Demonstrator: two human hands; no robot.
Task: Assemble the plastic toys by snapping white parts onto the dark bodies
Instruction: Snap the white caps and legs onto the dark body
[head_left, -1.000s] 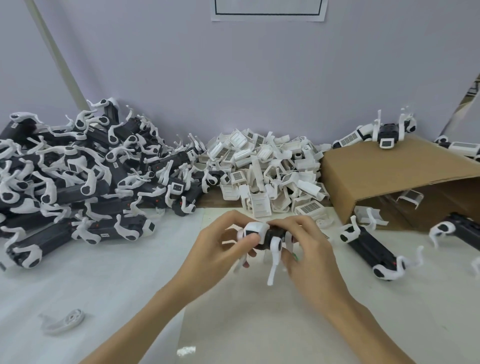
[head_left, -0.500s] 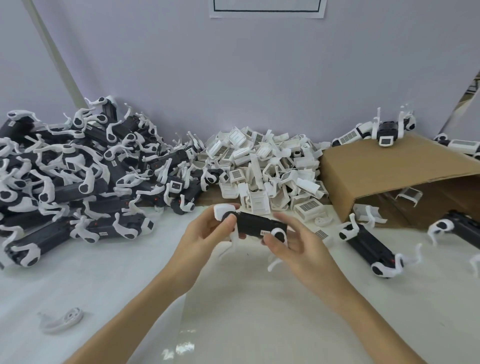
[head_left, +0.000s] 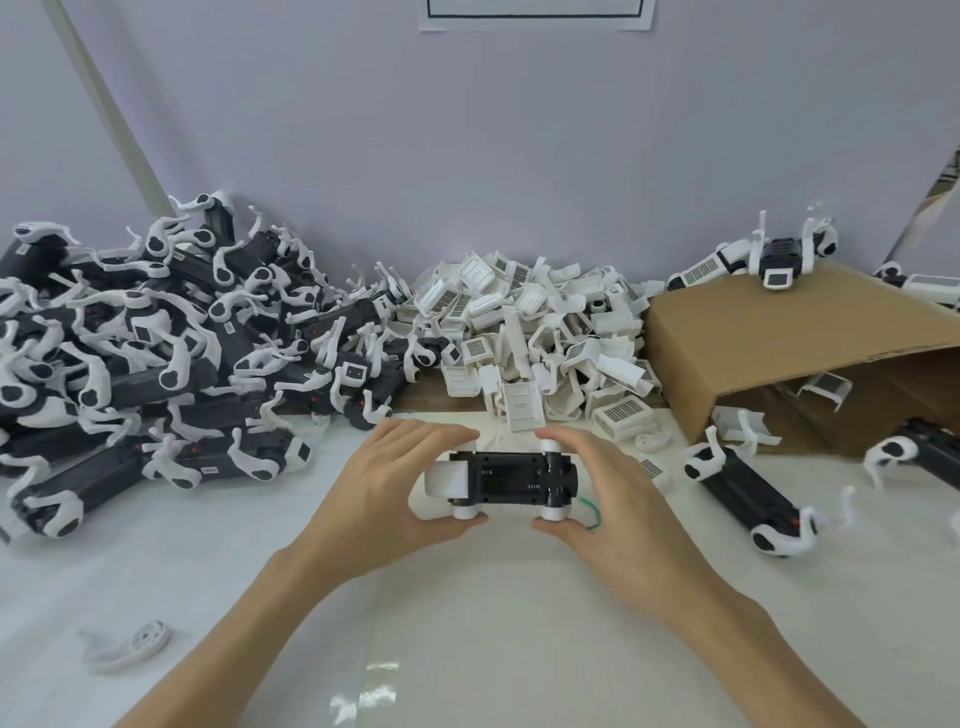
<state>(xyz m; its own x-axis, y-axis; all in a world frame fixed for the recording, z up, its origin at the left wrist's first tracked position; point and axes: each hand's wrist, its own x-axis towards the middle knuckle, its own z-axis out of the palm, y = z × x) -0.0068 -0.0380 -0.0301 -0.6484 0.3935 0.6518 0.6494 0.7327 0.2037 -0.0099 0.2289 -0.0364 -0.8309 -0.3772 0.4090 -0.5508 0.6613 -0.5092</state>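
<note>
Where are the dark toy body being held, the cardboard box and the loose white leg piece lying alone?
dark toy body (head_left: 511, 478), head view, its black middle.
cardboard box (head_left: 769, 353), head view, its top panel.
loose white leg piece (head_left: 130, 643), head view, near its round hub.

A brown cardboard box (head_left: 769, 353) lies tipped on its side on the white table (head_left: 467, 623), its open mouth facing forward and right. Behind the box rises a pale lilac wall (head_left: 467, 156) — high on it, well above the box, hangs a white paper sheet (head_left: 535, 15) with a dark printed frame.
</note>
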